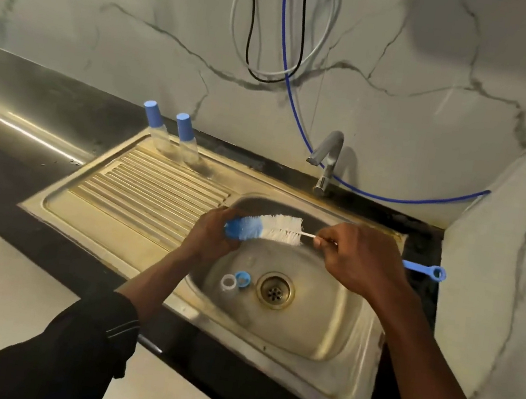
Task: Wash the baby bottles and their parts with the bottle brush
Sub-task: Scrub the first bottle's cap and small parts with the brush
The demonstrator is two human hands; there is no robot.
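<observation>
Bottle brush [281, 229], right fingers [325, 242] pinch stem, left fingers [217, 223] grip indistinct blue piece [232, 229] over tip

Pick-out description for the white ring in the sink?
Start at the steel sink basin and find its round drain. Left of it lie two small rings side by side. The white ring is the one farther from the drain; the blue ring sits nearer.

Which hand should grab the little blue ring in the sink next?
Probably the left hand: it hovers nearer the small blue plastic ring in the steel sink, though it holds a blue plastic cap. The right hand grips the blue-and-white bristled bottle brush.
</observation>
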